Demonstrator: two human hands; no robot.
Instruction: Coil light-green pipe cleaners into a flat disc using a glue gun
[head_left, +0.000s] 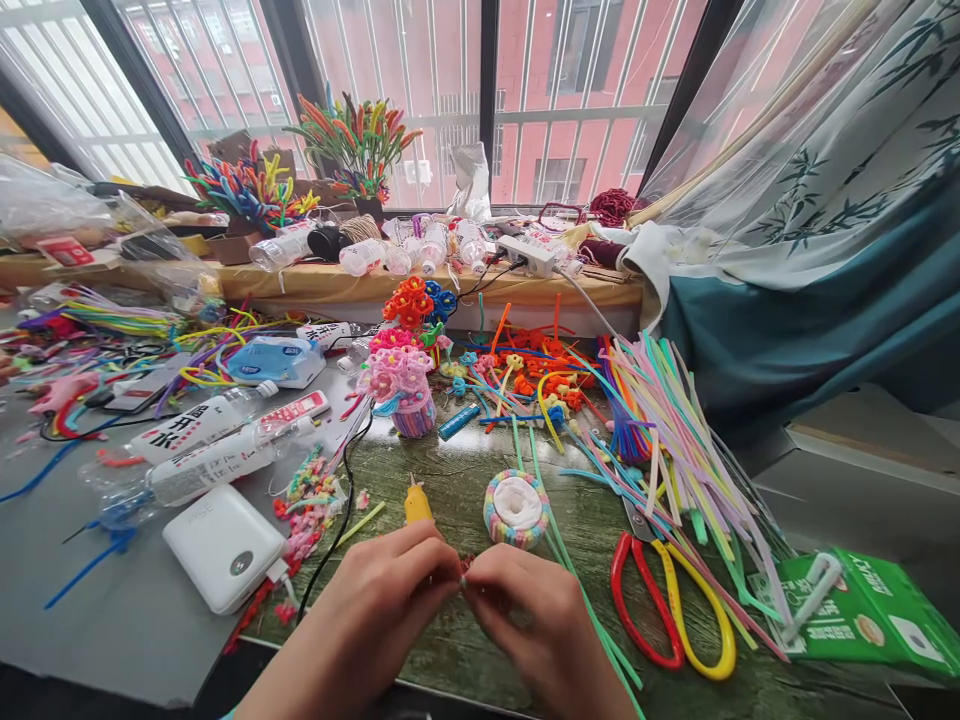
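Close to the front edge of the table, my left hand point(397, 580) and my right hand point(525, 605) meet with fingertips pinched together. Whatever tiny piece lies between the fingertips is mostly hidden. Just beyond the left hand shows the yellow nozzle end of a glue gun point(418, 504). A small round pot point(491, 515) wrapped in pastel fuzzy stems, with white filling, stands behind the right hand. Long green pipe cleaners point(559, 550) pass beside the right hand. Scissors point(679, 610) with one red and one yellow handle lie further right.
A pot of pink pipe-cleaner flowers point(401, 375) stands mid-table. Pipe cleaners point(675, 430) are heaped at right, near a green packet point(870, 610). A white power bank point(223, 550), plastic bottles point(217, 465) and a black cable point(346, 490) lie at left.
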